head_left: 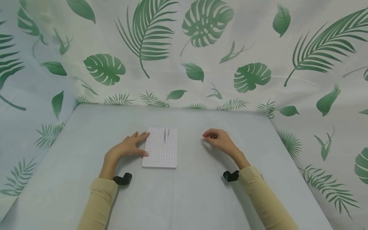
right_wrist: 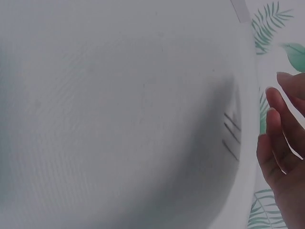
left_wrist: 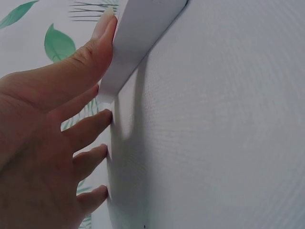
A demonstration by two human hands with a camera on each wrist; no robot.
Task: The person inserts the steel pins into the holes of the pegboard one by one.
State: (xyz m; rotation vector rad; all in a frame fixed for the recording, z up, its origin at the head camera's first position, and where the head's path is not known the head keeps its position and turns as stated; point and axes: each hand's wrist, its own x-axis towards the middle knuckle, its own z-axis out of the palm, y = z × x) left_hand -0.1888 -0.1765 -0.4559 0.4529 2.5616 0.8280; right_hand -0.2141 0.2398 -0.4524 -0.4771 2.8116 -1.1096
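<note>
A white board with rows of small holes [head_left: 161,156] lies flat on the table, several thin dark needle-like pins [head_left: 165,135] standing near its far end. My left hand [head_left: 127,147] is spread along the board's left side, its thumb and index fingertip touching it. In the left wrist view the thumb [left_wrist: 97,50] presses against the board's side wall [left_wrist: 126,52], while other fingertips rest on the table. To the right of the board, my right hand [head_left: 219,140] hovers with loosely bent fingers; nothing shows between them. Beneath it lie several thin dark pins [right_wrist: 231,133] on the table.
A pale grey cloth covers the table [head_left: 195,198]. Behind and at both sides hangs a white curtain with green leaf prints [head_left: 218,73]. Each wrist carries a small black camera, the left one [head_left: 123,179] and the right one [head_left: 231,175].
</note>
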